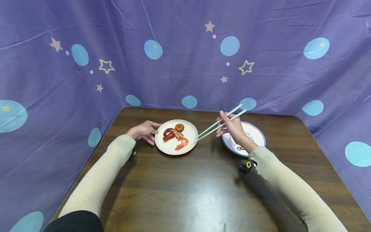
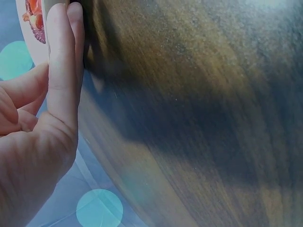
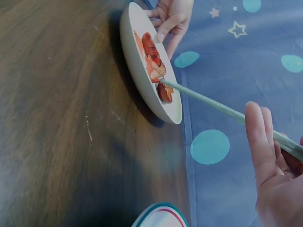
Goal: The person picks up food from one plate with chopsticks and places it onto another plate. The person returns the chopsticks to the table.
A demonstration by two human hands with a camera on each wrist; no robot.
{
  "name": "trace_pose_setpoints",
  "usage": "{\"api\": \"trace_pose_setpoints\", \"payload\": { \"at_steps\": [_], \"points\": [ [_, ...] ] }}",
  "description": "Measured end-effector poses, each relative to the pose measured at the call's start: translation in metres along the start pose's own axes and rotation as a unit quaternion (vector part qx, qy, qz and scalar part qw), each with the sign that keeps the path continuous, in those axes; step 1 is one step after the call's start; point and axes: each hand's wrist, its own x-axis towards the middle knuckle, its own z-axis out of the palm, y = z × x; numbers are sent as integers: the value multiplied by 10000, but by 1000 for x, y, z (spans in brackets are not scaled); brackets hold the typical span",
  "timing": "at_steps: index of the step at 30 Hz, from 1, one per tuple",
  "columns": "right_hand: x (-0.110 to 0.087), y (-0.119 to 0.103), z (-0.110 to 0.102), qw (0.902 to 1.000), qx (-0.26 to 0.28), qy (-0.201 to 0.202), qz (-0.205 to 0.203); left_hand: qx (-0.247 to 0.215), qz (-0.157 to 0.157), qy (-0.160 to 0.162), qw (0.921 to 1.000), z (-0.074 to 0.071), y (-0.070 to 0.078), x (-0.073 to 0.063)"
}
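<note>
A cream plate (image 1: 189,129) carries a pink-orange shrimp (image 1: 181,144), a red sausage-like piece (image 1: 168,137), a dark curled octopus tentacle (image 1: 167,131) and a round brown slice (image 1: 179,127). At its left rim my left hand (image 1: 146,130) grips the plate, thumb on top and fingers reaching underneath. My right hand (image 1: 233,127) holds a pair of pale green chopsticks (image 1: 209,130). Their tips are close together by the plate's right edge in the head view, with no food between them. Whether they touch the plate I cannot tell.
Beneath and behind my right hand stands a white plate (image 1: 259,137) with a blue rim and printed marks, partly covered by that hand. Both plates are on a brown wooden table (image 1: 174,187). A purple curtain (image 1: 185,80) with stars hangs behind the table.
</note>
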Motion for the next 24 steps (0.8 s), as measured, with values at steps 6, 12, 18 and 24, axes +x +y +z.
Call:
{"api": "trace_pose_setpoints", "payload": {
  "at_steps": [6,12,18,24],
  "points": [
    [-14,-7,-1,9986,-386,210,-288,6,-16,10,10000,1,1,-2],
    [-23,-8,-2,9932,-865,357,-699,-13,49,-13,10000,0,0,0],
    [-28,-4,-4,9721,-1864,236,-1407,-51,73,-4,10000,0,2,1],
    [-34,3,-3,9108,-3227,-59,-2576,-62,49,-29,10000,0,0,0]
  ]
}}
